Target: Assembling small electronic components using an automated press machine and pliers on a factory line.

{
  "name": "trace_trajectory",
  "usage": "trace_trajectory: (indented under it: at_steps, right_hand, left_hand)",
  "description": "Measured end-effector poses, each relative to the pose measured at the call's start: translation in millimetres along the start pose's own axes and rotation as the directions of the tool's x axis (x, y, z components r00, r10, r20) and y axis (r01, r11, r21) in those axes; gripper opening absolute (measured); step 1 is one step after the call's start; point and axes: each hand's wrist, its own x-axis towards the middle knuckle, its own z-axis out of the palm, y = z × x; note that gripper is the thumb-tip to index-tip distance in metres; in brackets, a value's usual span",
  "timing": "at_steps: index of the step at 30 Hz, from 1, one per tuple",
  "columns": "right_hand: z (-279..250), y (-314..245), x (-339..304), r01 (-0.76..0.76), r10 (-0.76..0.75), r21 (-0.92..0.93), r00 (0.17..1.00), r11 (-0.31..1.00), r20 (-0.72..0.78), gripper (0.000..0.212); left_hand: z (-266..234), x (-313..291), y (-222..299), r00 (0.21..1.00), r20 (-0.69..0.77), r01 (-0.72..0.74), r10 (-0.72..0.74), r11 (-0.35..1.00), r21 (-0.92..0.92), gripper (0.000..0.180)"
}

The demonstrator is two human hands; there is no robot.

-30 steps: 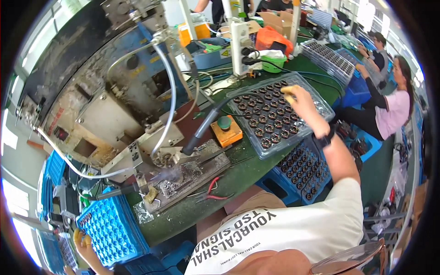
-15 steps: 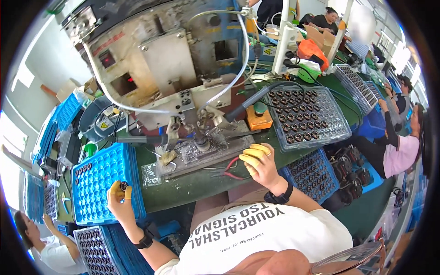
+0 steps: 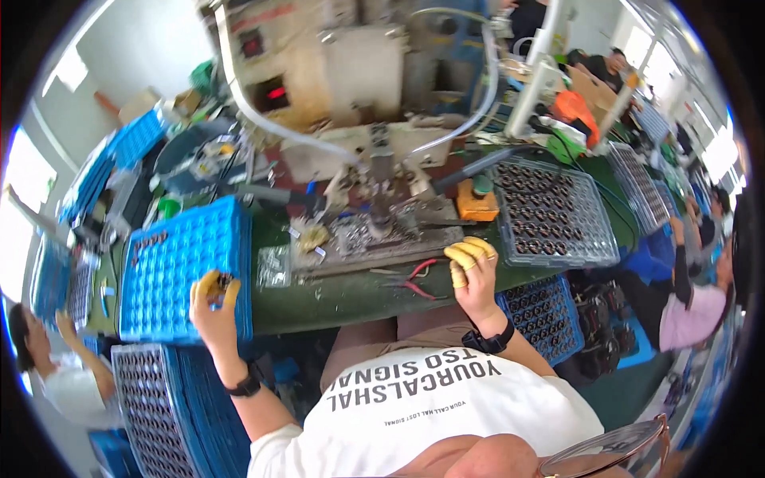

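My left hand [image 3: 212,312], with yellow covers on its fingers, pinches a small dark round part with coppery bits [image 3: 225,282]. It is over the right-hand side of a blue tray [image 3: 185,259] with rows of round pockets; a few similar parts sit in its far left corner. My right hand [image 3: 475,280], also in yellow finger covers, is above the bench's front edge. Its fingers are half bent, the thumb stands apart, and nothing shows between them. Beside it lie red-handled pliers [image 3: 416,283].
A bench machine [image 3: 362,88] with hoses stands ahead, its metal base [image 3: 351,259] strewn with scraps. An orange box with a green button [image 3: 478,203] sits right of it. A clear tray of parts [image 3: 558,259] lies further right. A small clear bag [image 3: 274,267] lies near the blue tray. Co-workers sit at both sides.
The whole view has shifted, so the machine and bench appear further right. My left hand still holds the round part over the blue tray; my right hand stays near the pliers.
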Motion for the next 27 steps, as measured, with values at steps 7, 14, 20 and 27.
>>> trace_trajectory:
  at_steps: [7, 14, 20, 27]
  right_hand:
    - [7, -6, 15, -0.085, 0.084, 0.118, 0.996, 0.989, 0.006, 0.019]
    - [40, -23, 66, -0.146, 0.121, 0.365, 0.988, 0.920, 0.091, 0.035]
    - [51, -35, 78, -0.320, 0.237, 0.508, 0.946, 0.800, 0.223, 0.041]
    - [54, -39, 99, -0.203, 0.147, 0.395, 0.975, 0.896, 0.167, 0.039]
  left_hand:
    - [0, 5, 5, 0.996, 0.080, -0.045, 0.036, 0.992, 0.115, 0.034]
    - [-1, 3, 15, 0.981, 0.186, -0.081, 0.046, 0.979, 0.185, 0.036]
    - [-4, 4, 18, 0.973, 0.232, -0.059, 0.012, 0.978, 0.198, 0.037]
    - [-5, 6, 20, 0.973, 0.229, -0.079, 0.031, 0.976, 0.203, 0.037]
